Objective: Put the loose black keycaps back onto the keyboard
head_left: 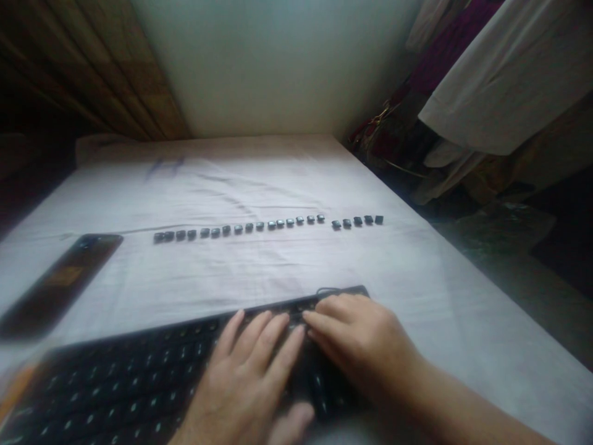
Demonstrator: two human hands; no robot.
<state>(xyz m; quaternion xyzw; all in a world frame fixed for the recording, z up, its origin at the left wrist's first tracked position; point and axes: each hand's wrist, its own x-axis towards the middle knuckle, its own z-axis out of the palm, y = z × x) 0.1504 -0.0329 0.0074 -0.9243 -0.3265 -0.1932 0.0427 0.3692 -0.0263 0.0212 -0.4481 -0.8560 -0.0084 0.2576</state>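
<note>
A black keyboard (120,371) lies at a slant across the front of the white sheet. My left hand (250,371) rests on its right-hand part, palm down with the fingers stretched out. Beside it, my right hand (365,334) is over the keyboard's upper right area, thumb and fingers drawn together close to the left fingertips. Whatever those fingers pinch, if anything, is hidden. Behind the keyboard, several small black keycaps (260,226) stand in a long row, with a shorter group (357,220) continuing on the right.
A dark phone (65,278) lies on the sheet at the left. Something orange (16,392), blurred, pokes in by the keyboard's left end. The white sheet (222,185) ends at a pale wall (278,68). Hanging cloths (509,80) are beyond its right edge.
</note>
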